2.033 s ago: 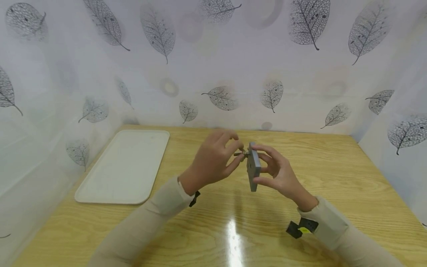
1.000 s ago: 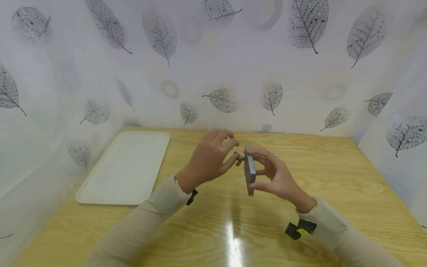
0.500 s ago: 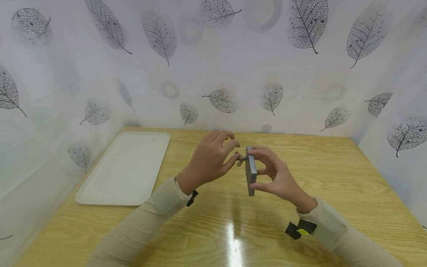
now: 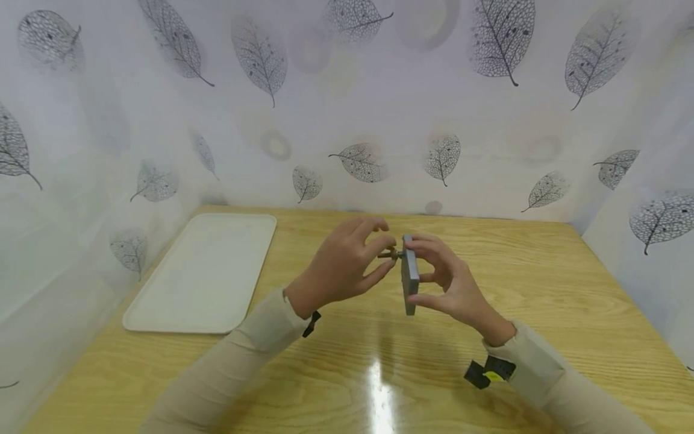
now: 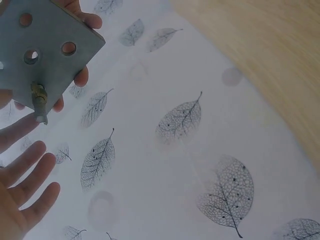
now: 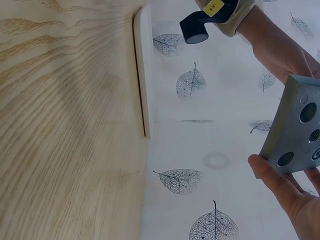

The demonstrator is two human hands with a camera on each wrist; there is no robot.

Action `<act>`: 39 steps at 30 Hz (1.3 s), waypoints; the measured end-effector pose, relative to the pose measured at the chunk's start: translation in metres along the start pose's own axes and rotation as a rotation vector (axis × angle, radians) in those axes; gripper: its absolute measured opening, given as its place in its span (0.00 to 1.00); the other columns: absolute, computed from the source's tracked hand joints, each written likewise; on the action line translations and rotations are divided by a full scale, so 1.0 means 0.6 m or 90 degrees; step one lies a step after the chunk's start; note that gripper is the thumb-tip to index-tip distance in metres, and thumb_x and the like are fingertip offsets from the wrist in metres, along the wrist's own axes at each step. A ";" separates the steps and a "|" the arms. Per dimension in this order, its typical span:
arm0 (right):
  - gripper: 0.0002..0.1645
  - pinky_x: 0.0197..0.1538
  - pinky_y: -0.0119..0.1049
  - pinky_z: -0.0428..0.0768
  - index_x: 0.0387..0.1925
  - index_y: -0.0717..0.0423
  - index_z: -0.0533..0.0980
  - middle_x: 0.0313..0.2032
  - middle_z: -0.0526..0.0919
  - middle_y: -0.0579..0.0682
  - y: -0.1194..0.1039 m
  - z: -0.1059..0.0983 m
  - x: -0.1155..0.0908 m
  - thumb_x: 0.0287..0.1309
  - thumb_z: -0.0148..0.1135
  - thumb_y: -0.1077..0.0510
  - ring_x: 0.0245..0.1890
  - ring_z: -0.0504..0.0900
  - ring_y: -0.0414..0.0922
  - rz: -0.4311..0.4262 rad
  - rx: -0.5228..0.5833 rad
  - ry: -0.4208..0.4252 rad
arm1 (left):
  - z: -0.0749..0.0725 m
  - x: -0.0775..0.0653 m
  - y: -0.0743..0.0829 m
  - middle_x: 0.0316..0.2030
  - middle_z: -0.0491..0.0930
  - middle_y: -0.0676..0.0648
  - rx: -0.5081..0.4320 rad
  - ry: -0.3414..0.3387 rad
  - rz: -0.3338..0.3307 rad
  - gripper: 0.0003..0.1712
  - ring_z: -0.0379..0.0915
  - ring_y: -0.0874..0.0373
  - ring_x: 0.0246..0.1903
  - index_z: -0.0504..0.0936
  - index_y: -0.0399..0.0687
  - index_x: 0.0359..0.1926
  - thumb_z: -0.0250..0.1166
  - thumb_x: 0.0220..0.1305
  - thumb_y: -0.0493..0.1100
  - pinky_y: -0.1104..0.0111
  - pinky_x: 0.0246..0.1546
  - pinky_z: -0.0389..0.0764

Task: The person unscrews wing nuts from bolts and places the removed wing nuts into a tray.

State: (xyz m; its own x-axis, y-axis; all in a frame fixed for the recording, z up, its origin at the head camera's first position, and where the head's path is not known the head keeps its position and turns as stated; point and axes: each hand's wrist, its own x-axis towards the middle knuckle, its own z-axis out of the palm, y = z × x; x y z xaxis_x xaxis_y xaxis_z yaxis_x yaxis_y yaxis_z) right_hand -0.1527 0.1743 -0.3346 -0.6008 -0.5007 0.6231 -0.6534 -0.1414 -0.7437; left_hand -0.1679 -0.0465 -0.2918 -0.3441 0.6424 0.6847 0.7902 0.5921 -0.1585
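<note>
My right hand (image 4: 454, 282) grips a grey metal plate (image 4: 410, 278) by its edges, fingers at the top and thumb below, upright above the table. Several round holes show on the plate's face in both wrist views. From one corner hole a bolt (image 5: 40, 114) sticks out toward my left hand (image 4: 344, 260), carrying a brass-coloured wing nut (image 5: 38, 92). Thumb and index finger of that hand pinch the wing nut from below and above, while the other fingers stay spread apart. Part of the wing nut is covered by the fingertips in the head view.
A white tray (image 4: 200, 277) lies on the left of the wooden table (image 4: 520, 271). Behind the table hangs a white curtain (image 4: 347, 108) printed with leaves. Each wrist wears a dark camera (image 4: 478, 374) on a strap.
Over the last second the left thumb, which rested against the wing nut with the index finger lifted away, has come together with that finger round it. The plate has shifted only slightly.
</note>
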 end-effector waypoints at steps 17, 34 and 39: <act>0.41 0.42 0.36 0.83 0.63 0.62 0.63 0.64 0.63 0.47 -0.002 0.000 0.001 0.45 0.68 0.72 0.61 0.71 0.40 0.018 0.000 0.010 | 0.003 0.008 -0.012 0.42 0.78 0.47 0.020 -0.060 -0.049 0.13 0.77 0.54 0.40 0.81 0.47 0.40 0.64 0.60 0.50 0.64 0.45 0.79; 0.42 0.43 0.36 0.83 0.63 0.63 0.62 0.65 0.61 0.49 -0.001 -0.001 0.001 0.45 0.68 0.72 0.62 0.70 0.41 0.007 0.005 0.001 | 0.001 0.002 -0.003 0.39 0.77 0.49 -0.027 -0.058 -0.034 0.14 0.74 0.56 0.37 0.82 0.49 0.36 0.64 0.58 0.54 0.65 0.44 0.77; 0.41 0.43 0.36 0.83 0.64 0.62 0.62 0.65 0.62 0.48 -0.003 0.001 0.002 0.46 0.68 0.71 0.62 0.70 0.42 0.008 0.005 -0.001 | 0.006 0.001 -0.005 0.39 0.77 0.49 -0.019 -0.092 -0.036 0.14 0.75 0.57 0.37 0.82 0.50 0.37 0.63 0.59 0.54 0.65 0.43 0.77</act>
State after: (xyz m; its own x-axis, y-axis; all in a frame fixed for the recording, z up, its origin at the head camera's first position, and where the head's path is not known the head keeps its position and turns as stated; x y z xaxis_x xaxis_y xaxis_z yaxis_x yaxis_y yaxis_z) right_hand -0.1522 0.1736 -0.3327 -0.6083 -0.5031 0.6139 -0.6427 -0.1417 -0.7529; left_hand -0.1723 -0.0463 -0.2933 -0.4563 0.6729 0.5823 0.7816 0.6159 -0.0992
